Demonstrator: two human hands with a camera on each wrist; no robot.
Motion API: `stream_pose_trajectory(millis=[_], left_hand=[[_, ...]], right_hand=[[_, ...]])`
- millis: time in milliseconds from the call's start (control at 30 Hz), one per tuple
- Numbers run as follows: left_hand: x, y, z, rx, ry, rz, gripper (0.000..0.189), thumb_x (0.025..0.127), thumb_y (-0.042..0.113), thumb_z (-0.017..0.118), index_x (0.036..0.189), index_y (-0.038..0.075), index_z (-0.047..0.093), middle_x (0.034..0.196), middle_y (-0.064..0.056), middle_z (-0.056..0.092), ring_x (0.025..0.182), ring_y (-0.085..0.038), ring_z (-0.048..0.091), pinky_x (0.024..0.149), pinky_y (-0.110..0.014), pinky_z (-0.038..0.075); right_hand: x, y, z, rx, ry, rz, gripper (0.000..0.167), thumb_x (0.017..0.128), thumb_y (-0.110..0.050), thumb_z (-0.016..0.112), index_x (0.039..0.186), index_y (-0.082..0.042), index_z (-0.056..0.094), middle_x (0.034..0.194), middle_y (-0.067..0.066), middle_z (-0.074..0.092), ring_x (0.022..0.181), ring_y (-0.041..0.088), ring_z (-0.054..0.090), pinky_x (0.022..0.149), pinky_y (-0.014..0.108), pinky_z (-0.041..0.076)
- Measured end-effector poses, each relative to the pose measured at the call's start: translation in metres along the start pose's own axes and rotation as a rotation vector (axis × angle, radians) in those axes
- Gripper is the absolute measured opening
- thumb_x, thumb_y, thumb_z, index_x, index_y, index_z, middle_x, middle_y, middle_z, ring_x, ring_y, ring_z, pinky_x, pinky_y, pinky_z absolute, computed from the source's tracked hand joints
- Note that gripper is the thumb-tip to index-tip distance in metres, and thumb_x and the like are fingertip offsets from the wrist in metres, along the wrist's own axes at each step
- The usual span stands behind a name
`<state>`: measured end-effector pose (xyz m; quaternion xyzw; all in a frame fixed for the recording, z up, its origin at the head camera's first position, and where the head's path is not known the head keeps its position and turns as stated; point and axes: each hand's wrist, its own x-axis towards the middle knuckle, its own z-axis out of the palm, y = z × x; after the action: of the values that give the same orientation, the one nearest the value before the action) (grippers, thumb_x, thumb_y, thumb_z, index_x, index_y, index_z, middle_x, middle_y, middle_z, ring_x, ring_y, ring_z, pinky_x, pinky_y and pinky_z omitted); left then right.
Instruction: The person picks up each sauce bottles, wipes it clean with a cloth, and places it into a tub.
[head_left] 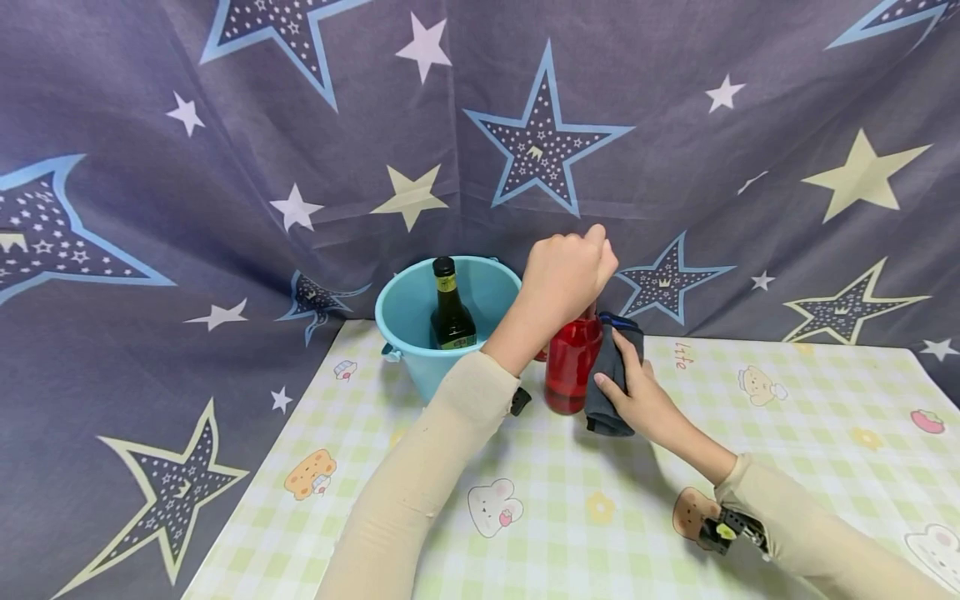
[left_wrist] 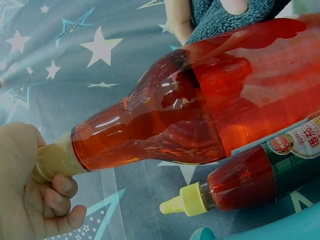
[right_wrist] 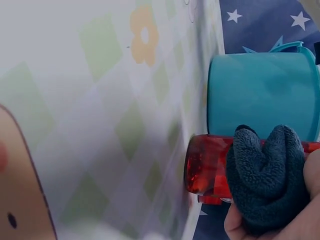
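Observation:
A tall glass bottle of red liquid (head_left: 572,367) stands upright on the table beside the bucket. Its tan cap (left_wrist: 59,159) is gripped from above by my left hand (head_left: 567,268), with the fingers curled round it in the left wrist view. My right hand (head_left: 647,402) holds a folded dark grey-blue towel (right_wrist: 265,175) against the bottle's right side, thumb and fingers bent over the cloth. Behind the red bottle, a sauce bottle (left_wrist: 242,180) with a yellow nozzle shows in the left wrist view; in the head view it is mostly hidden.
A light blue bucket (head_left: 423,371) stands left of the red bottle, and a dark bottle (head_left: 453,321) with a black cap leans inside it. A star-patterned curtain (head_left: 675,100) hangs right behind. The table (head_left: 570,533) has a checked cloth with printed cartoon figures.

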<state>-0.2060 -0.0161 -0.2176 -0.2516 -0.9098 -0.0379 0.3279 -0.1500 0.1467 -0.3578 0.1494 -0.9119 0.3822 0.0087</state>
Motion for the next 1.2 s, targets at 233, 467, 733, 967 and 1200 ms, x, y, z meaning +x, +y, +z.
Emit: stream_pose_trajectory(millis=[233, 467, 733, 967, 1200], left_hand=[[-0.001, 0.0, 0.001, 0.008, 0.026, 0.011, 0.031, 0.107, 0.026, 0.04, 0.085, 0.013, 0.058, 0.058, -0.001, 0.055, 0.051, -0.017, 0.057, 0.049, -0.026, 0.045], [-0.001, 0.0, 0.001, 0.007, 0.033, 0.01, 0.031, 0.107, 0.026, 0.04, 0.086, 0.012, 0.059, 0.059, -0.001, 0.057, 0.051, -0.018, 0.058, 0.049, -0.026, 0.046], [0.0, 0.001, 0.001, 0.002, 0.029, 0.01, 0.031, 0.107, 0.026, 0.04, 0.086, 0.012, 0.059, 0.059, -0.002, 0.057, 0.052, -0.018, 0.058, 0.05, -0.026, 0.046], [-0.001, 0.0, 0.0, -0.006, 0.026, 0.009, 0.031, 0.107, 0.026, 0.04, 0.087, 0.012, 0.059, 0.06, -0.002, 0.057, 0.053, -0.018, 0.058, 0.05, -0.026, 0.046], [-0.001, 0.0, 0.0, -0.017, 0.013, 0.003, 0.03, 0.107, 0.027, 0.04, 0.087, 0.012, 0.058, 0.06, -0.002, 0.057, 0.053, -0.018, 0.058, 0.05, -0.025, 0.046]], right_hand=[[0.001, -0.002, 0.002, -0.089, -0.031, 0.05, 0.073, 0.108, -0.026, 0.049, 0.164, -0.012, 0.004, 0.15, 0.048, 0.025, 0.129, 0.064, 0.045, 0.094, 0.066, 0.048], [0.002, -0.001, 0.005, -0.151, -0.056, 0.077, 0.073, 0.107, -0.028, 0.051, 0.164, -0.01, 0.007, 0.143, 0.05, 0.032, 0.109, 0.059, 0.06, 0.081, 0.057, 0.053], [0.001, 0.0, 0.005, -0.206, -0.05, 0.064, 0.07, 0.106, -0.027, 0.054, 0.161, -0.008, 0.015, 0.138, 0.05, 0.037, 0.094, 0.054, 0.064, 0.067, 0.049, 0.052], [0.004, 0.004, 0.006, -0.263, -0.068, 0.075, 0.07, 0.105, -0.029, 0.057, 0.16, -0.005, 0.021, 0.135, 0.048, 0.042, 0.078, 0.043, 0.066, 0.063, 0.045, 0.05], [0.006, 0.011, 0.005, -0.304, -0.082, 0.046, 0.07, 0.102, -0.029, 0.062, 0.159, -0.004, 0.03, 0.127, 0.042, 0.051, 0.066, 0.028, 0.059, 0.057, 0.036, 0.043]])
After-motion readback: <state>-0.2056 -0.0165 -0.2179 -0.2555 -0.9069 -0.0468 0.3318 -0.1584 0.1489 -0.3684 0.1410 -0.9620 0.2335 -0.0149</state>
